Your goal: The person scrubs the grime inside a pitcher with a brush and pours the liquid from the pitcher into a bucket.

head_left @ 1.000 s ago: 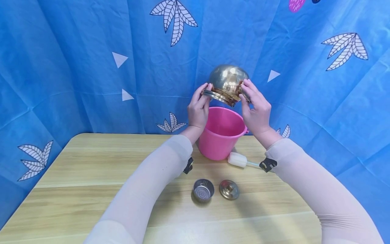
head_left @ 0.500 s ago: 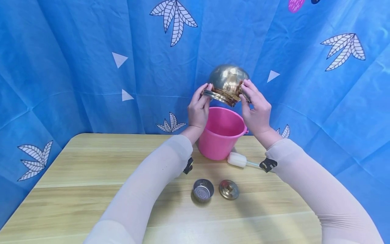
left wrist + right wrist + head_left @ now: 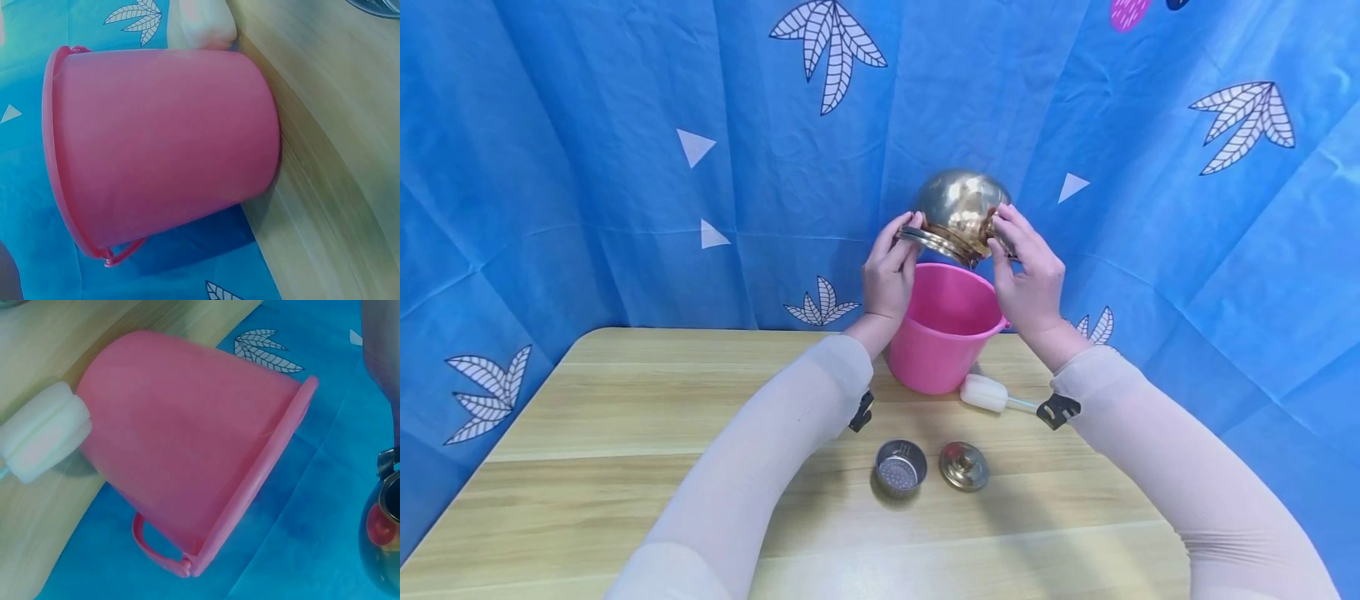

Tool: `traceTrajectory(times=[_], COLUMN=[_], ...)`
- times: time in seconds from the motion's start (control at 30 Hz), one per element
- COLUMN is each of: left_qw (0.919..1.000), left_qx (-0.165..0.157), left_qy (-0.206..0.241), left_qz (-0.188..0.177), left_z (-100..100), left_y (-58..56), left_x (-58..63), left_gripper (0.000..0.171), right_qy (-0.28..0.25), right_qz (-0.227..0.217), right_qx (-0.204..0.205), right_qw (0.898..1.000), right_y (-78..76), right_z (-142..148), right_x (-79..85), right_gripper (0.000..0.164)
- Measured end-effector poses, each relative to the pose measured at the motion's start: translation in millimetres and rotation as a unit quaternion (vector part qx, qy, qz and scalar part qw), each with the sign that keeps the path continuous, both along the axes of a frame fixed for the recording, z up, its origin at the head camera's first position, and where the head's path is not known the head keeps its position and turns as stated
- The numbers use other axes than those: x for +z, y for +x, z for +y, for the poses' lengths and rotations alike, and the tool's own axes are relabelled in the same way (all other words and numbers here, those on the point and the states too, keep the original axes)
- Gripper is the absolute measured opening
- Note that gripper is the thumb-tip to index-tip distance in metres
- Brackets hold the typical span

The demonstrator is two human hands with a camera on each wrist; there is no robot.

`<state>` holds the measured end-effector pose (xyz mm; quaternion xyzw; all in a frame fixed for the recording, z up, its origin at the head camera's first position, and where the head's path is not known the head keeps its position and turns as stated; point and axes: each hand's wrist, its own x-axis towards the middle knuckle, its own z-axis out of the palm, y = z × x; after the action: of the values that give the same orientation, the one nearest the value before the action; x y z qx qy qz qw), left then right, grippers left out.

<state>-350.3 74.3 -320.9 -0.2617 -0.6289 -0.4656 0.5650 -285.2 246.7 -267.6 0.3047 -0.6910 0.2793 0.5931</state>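
A round, gold-coloured metal teapot (image 3: 961,202) is tipped with its mouth downward above a pink bucket (image 3: 938,354). My left hand (image 3: 887,271) grips the flat gold band on the pot's left side. On the right side, my right hand (image 3: 1030,271) holds a projecting part of the pot between thumb and fingers. Part of the teapot (image 3: 381,544) shows at the right edge of the right wrist view. On the table in front of the bucket are a small metal strainer cup (image 3: 901,467) and a round gold lid (image 3: 963,466) with a knob.
A white sponge brush (image 3: 984,393) with a pale blue handle lies against the bucket's front right. The wooden table (image 3: 647,417) ends at a blue patterned curtain (image 3: 625,150) behind. The bucket's handle hangs at its back side.
The teapot and both hands have dropped slightly toward the bucket, the pot staying tipped. The bucket, brush, strainer cup and lid have stayed where they were.
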Motion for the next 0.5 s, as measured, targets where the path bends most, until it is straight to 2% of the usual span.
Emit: traceTrajectory(times=[0.23, 0.5], left_qw=[0.9992, 0.9976], left_qx=[0.012, 0.005], left_qy=[-0.013, -0.027], left_qz=[-0.036, -0.063], left_z=[-0.1, -2.1], left_y=[2.6, 5.5], left_x=[-5.5, -13.3], left_gripper=[0.025, 0.022], right_qy=[-0.005, -0.021], right_qz=[-0.033, -0.066], right_qx=[-0.012, -0.01], right_qw=[0.999, 0.998], right_y=[1.4, 1.3], right_z=[1.0, 2.2], right_x=[-7.5, -17.1], right_gripper=[0.027, 0.027])
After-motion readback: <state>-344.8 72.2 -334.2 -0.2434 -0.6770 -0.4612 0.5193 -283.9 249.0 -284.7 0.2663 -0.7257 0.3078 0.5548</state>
